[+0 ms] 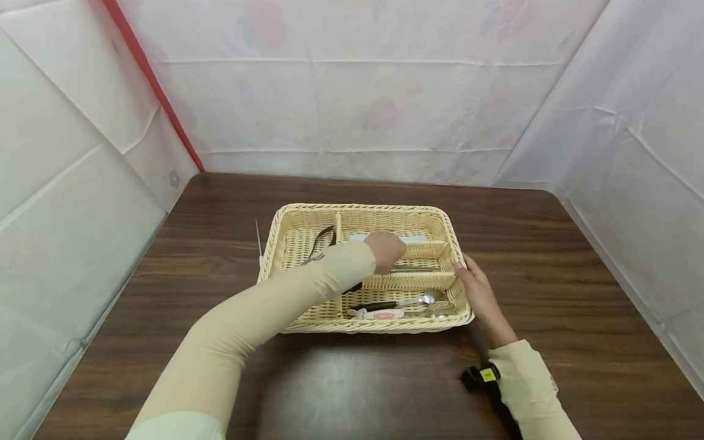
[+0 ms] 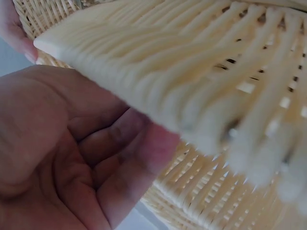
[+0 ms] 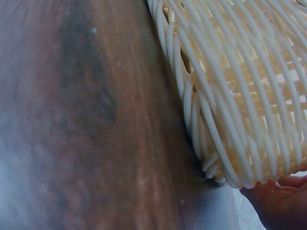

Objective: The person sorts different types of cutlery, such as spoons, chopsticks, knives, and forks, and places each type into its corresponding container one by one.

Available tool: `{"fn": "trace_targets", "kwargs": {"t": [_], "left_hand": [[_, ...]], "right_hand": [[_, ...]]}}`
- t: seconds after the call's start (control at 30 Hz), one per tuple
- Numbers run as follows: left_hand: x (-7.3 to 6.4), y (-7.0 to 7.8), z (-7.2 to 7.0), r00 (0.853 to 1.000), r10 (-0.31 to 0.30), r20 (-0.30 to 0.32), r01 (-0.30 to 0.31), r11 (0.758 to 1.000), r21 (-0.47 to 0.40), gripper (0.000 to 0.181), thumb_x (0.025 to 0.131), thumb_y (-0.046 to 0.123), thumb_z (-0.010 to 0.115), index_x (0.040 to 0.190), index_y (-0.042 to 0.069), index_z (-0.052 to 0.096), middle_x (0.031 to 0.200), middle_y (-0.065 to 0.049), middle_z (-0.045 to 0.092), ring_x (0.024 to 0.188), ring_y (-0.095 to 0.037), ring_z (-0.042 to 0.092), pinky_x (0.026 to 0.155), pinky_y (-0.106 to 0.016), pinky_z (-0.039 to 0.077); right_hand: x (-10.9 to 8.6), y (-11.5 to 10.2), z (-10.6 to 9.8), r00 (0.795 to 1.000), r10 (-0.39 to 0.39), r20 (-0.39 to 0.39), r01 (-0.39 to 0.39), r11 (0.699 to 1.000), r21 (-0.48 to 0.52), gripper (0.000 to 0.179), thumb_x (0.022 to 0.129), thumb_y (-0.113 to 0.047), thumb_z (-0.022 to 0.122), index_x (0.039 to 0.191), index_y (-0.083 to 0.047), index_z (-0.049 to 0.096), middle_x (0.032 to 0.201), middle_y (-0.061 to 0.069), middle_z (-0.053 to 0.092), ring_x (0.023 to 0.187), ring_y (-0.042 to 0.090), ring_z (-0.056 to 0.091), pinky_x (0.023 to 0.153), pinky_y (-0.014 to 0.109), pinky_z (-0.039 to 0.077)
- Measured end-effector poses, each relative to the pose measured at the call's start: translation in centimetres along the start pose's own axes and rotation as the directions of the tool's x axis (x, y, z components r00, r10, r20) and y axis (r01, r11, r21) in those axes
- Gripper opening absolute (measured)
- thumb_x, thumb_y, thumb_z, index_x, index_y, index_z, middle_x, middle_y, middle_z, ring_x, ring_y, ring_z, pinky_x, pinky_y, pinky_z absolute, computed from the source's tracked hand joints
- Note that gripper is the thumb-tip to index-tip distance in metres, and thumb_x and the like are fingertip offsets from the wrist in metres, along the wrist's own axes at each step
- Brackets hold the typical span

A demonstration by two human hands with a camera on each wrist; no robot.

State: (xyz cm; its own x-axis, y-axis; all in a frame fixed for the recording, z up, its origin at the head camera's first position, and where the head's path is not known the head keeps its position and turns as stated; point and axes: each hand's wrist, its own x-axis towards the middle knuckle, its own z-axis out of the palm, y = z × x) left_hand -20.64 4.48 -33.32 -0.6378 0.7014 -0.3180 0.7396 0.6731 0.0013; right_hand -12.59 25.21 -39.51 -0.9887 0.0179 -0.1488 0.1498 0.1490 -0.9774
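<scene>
A cream woven basket (image 1: 363,208) with dividers sits on the dark wooden table. My left hand (image 1: 387,250) reaches into it, over the divider (image 1: 426,249) between the back and middle compartments. In the left wrist view its fingers (image 2: 153,148) are bent and lie close against a woven divider (image 2: 168,91), which hides part of them; I cannot tell what they hold. With the thumb on the rim, my right hand (image 1: 481,299) grips the basket's right end. Thin metal sticks (image 1: 415,269) lie in the middle compartment, and a pale bluish strip (image 1: 414,239) in the back one.
The front compartment holds a black-handled spoon (image 1: 385,305) and a utensil with a pink-and-white animal-shaped handle (image 1: 382,314). A dark curved tool (image 1: 321,237) lies in the left compartment. Outside the basket's left side is a thin metal rod (image 1: 258,237) with a white end.
</scene>
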Motion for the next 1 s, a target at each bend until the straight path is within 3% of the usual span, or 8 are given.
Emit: {"fn": "trace_targets", "kwargs": {"t": [0.27,0.57,0.77,0.9,1.0], "left_hand": [[0.2,0.2,-0.2,0.998,-0.042,0.045,0.040,0.998,0.040,0.013,0.098,0.009,0.050,0.100,0.013,0.063,0.071,0.003,0.045,0.064,-0.011,0.037,0.059,-0.025,0.033],[0.7,0.7,-0.1,0.992,-0.095,0.080,0.089,0.993,0.076,0.019,0.098,0.014,0.050,0.109,0.015,0.065,0.091,0.002,0.063,0.069,-0.010,0.043,0.061,-0.025,0.036],[1.2,0.9,0.3,0.988,-0.128,0.085,0.122,0.990,0.071,0.026,0.098,0.015,0.051,0.121,0.017,0.064,0.103,0.002,0.066,0.074,-0.009,0.051,0.062,-0.025,0.039],[1.1,0.6,0.2,0.991,-0.113,0.068,0.111,0.993,0.030,0.023,0.098,0.012,0.050,0.116,0.015,0.064,0.099,0.000,0.066,0.069,-0.009,0.047,0.059,-0.025,0.037],[0.0,0.2,-0.7,0.996,-0.091,0.017,0.092,0.996,-0.015,0.018,0.097,0.008,0.050,0.107,0.011,0.065,0.095,-0.002,0.066,0.068,-0.011,0.045,0.059,-0.026,0.036]], "right_hand": [[-0.1,-0.3,-0.1,1.000,0.002,-0.002,-0.002,0.999,-0.036,0.054,0.105,-0.028,0.029,0.151,-0.004,0.016,0.149,0.020,0.029,0.133,0.027,0.033,0.095,0.022,0.037],[0.0,-0.2,-0.1,1.000,-0.002,0.006,0.002,1.000,-0.010,0.053,0.105,-0.027,0.030,0.150,-0.003,0.017,0.146,0.022,0.033,0.130,0.029,0.036,0.087,0.015,0.040],[0.1,0.0,0.0,1.000,-0.008,0.003,0.008,1.000,-0.011,0.053,0.105,-0.027,0.030,0.150,-0.002,0.019,0.145,0.022,0.033,0.130,0.030,0.036,0.087,0.015,0.040],[0.1,0.0,0.0,1.000,-0.005,0.002,0.005,1.000,-0.015,0.053,0.105,-0.027,0.030,0.150,-0.002,0.019,0.146,0.021,0.033,0.131,0.029,0.035,0.088,0.015,0.039],[0.1,-0.1,-0.1,1.000,-0.003,0.002,0.003,1.000,-0.016,0.053,0.105,-0.027,0.030,0.150,-0.002,0.019,0.145,0.022,0.033,0.130,0.029,0.036,0.087,0.015,0.039]]}}
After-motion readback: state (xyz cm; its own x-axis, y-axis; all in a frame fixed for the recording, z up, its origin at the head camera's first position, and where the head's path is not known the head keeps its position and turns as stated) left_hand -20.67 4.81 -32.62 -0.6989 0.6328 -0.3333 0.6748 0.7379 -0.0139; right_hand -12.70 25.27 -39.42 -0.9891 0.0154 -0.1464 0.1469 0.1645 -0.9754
